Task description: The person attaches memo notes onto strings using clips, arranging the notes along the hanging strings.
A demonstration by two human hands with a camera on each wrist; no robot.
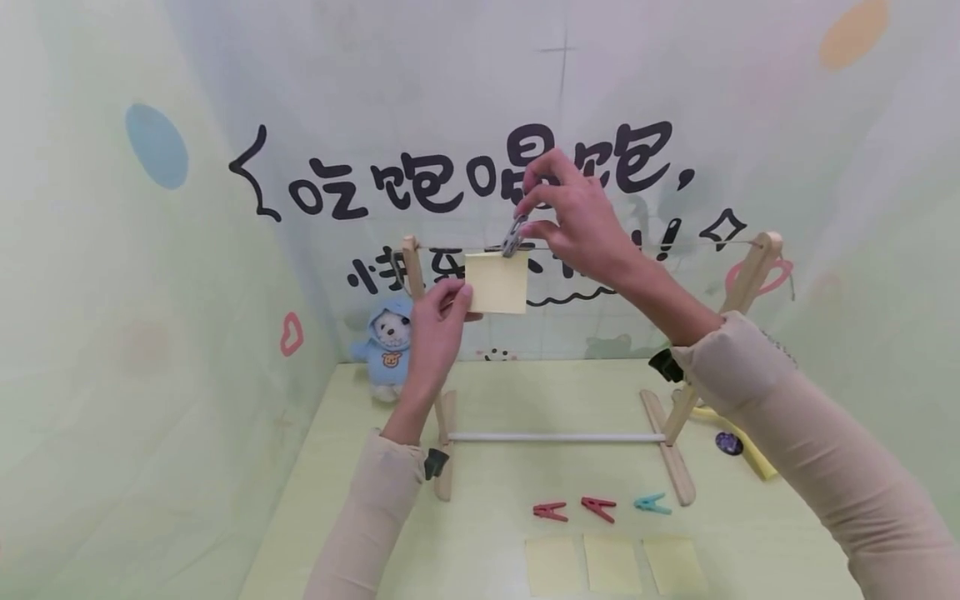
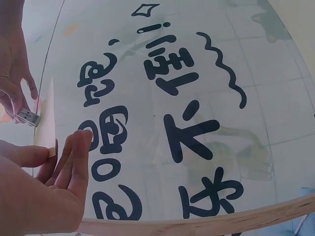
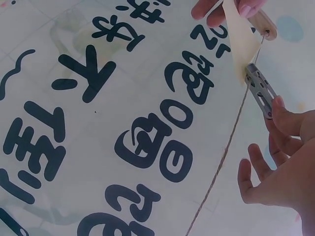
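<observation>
My left hand [image 1: 441,321] pinches the lower left edge of a pale yellow paper square [image 1: 497,285], which hangs upright at the string [image 1: 442,248]. Above it, my right hand [image 1: 577,218] pinches the upper end of a grey clothespin [image 1: 513,236] between thumb and fingers. In the right wrist view the clothespin's [image 3: 261,88] tip sits over the string and the paper's top edge. The left wrist view shows the paper [image 2: 47,123] nearly edge-on, with the left thumb in front and fingers behind.
Two red clothespins [image 1: 551,511] and a blue one [image 1: 652,503] lie before the wooden frame [image 1: 678,450], above three yellow paper squares [image 1: 613,563]. A plush toy [image 1: 388,346] stands behind the left post. Right of the frame lie a yellow strip [image 1: 753,450] and a dark oval [image 1: 728,442].
</observation>
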